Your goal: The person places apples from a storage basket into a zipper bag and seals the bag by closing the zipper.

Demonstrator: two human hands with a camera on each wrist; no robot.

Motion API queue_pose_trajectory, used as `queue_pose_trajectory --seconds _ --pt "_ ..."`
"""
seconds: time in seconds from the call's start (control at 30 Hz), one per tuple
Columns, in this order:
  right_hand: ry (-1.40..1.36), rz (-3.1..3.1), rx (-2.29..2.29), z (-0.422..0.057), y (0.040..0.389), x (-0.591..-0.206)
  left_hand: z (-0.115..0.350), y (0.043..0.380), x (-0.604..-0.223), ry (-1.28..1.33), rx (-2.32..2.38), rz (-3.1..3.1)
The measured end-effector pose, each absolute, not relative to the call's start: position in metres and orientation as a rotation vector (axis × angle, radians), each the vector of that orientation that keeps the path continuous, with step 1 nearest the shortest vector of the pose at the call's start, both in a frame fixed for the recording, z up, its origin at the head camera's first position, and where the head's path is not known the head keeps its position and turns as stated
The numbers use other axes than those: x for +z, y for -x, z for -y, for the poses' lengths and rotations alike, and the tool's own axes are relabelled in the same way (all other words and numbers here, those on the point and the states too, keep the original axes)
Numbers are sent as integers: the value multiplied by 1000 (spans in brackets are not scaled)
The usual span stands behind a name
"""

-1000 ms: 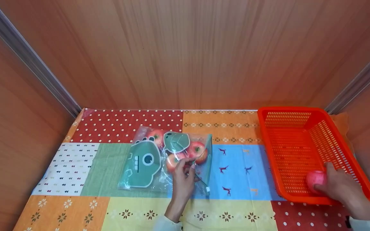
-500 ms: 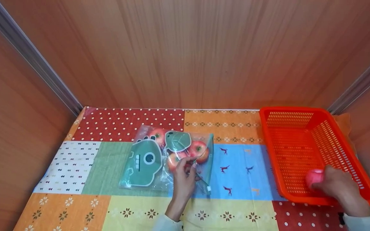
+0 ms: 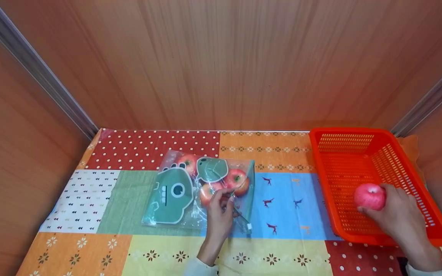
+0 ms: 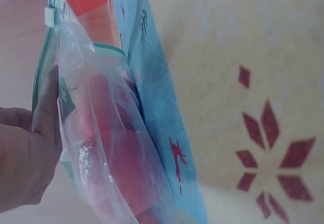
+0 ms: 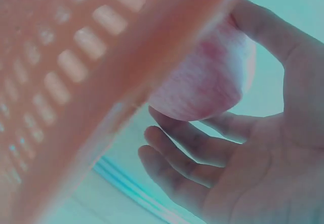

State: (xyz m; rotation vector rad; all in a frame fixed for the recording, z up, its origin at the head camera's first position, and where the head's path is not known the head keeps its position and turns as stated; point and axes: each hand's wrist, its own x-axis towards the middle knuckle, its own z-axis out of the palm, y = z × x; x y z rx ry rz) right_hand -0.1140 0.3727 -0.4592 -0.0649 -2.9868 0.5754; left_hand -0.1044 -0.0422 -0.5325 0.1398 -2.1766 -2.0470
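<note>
A clear zip bag (image 3: 173, 197) with a green dinosaur print lies on the tablecloth, several red apples (image 3: 236, 180) inside it. My left hand (image 3: 221, 218) pinches the bag's edge near its zip opening; in the left wrist view the fingers (image 4: 46, 105) reach inside the opening, beside the zip slider (image 4: 49, 16). Over the orange-red basket (image 3: 322, 191) at the right, my right hand (image 3: 403, 214) grips a pinkish-red apple (image 3: 369, 196) between thumb and fingers. In the right wrist view the basket rim hides part of that apple (image 5: 207, 77).
The patchwork tablecloth (image 3: 167, 253) covers the table. A wood-grain panel (image 3: 221, 69) stands along the back, with side panels (image 3: 21, 134) at left and right. Blue cloth lies between bag and basket.
My right hand has lifted the apple from the basket's near right corner, up and slightly to the left. My left hand and the bag have stayed in place.
</note>
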Motion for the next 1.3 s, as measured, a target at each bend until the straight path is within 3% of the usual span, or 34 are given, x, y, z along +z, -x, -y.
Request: queue_pose_trajectory --seconds 0.8,1.3 --pt "122 2831 714 -288 99 -442 42 103 -530 -165 -2083 2199" --pt "-102 2732 802 -236 91 -452 41 103 -533 -161 -2064 2212"
